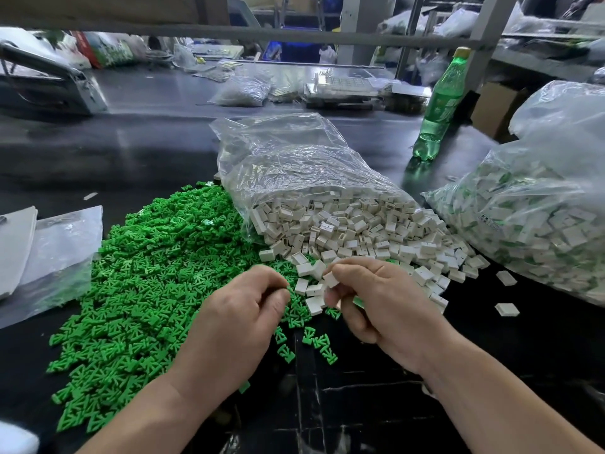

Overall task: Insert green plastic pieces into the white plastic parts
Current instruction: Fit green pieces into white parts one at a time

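Note:
A wide heap of green plastic pieces (147, 273) covers the black table left of centre. White plastic parts (360, 231) spill from an open clear bag (294, 165) onto the table. My right hand (376, 303) pinches one white part (330, 279) between thumb and fingers just above the spilled parts. My left hand (242, 319) hovers over the edge of the green heap with curled fingers; a bit of green shows at its fingertips, but what it holds is hidden. The two hands are close, a small gap apart.
A large clear bag (530, 224) of white parts with green inside lies at the right. A green bottle (438, 106) stands behind it. Flat plastic bags (55, 247) lie at the left. Two loose white parts (506, 293) sit near the right bag.

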### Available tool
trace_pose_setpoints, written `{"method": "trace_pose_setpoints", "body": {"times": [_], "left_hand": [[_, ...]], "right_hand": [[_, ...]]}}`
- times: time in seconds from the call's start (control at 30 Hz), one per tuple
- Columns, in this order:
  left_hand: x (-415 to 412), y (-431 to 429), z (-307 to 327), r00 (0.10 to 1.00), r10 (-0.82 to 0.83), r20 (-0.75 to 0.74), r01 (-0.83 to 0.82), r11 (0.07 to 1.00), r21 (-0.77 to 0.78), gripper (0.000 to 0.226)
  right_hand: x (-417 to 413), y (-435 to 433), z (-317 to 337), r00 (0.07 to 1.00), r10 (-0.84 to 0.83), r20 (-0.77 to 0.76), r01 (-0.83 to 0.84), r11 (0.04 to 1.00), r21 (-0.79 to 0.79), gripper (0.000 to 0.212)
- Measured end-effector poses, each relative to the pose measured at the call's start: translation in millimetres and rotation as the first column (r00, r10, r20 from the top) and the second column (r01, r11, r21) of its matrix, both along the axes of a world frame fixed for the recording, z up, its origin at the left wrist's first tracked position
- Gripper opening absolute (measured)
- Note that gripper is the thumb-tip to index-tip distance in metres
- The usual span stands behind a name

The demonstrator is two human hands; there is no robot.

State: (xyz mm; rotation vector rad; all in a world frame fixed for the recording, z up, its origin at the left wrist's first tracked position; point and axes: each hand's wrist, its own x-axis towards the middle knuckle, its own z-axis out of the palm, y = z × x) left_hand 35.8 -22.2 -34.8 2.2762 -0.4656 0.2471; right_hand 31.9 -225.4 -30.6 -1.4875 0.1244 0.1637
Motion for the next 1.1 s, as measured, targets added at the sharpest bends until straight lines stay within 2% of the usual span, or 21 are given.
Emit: {"method": "trace_pose_setpoints", "body": {"times": [0.07,0.17,0.23,0.33,0.4,0.53,0.67,0.87,1.1], "left_hand": [[0,-1,4,0.981,-0.061,-0.186,0.005,0.958,-0.287,0.008],[-2,-4,10,0.927,-0.220,-0.302,0.006,0.818,-0.576,0.013],[-3,-5,12,0.907,-0.270,-0.322,-0.008,0.755,-0.655,0.017],[-3,-7,13,0.897,-0.300,-0.325,-0.013,0.716,-0.698,0.019],[-4,-7,13,0.895,-0.307,-0.324,-0.012,0.708,-0.706,0.021],[-3,-7,12,0.894,-0.311,-0.324,-0.018,0.695,-0.718,0.024],[-2,-5,10,0.895,-0.302,-0.329,-0.034,0.689,-0.724,0.022],[-6,-5,13,0.915,-0.288,-0.284,0.023,0.738,-0.675,0.021],[-6,-5,13,0.925,-0.269,-0.269,0.019,0.738,-0.675,0.016]], "right_hand": [[1,1,1,0.996,0.067,-0.065,-0.049,0.968,0.244,0.015],[1,1,2,0.971,0.217,-0.100,-0.153,0.887,0.435,0.021],[0,0,3,0.954,0.280,-0.104,-0.191,0.840,0.508,0.021],[0,0,4,0.959,0.270,-0.081,-0.178,0.803,0.569,0.019],[0,1,4,0.969,0.239,-0.068,-0.168,0.831,0.530,0.018],[-4,4,3,0.981,0.195,-0.020,-0.172,0.907,0.385,0.035],[-6,6,5,0.981,0.189,0.038,-0.192,0.943,0.273,0.017],[-10,12,4,0.977,0.175,0.124,-0.187,0.979,0.084,0.016],[-13,11,8,0.970,0.187,0.154,-0.198,0.979,0.058,0.013]]}}
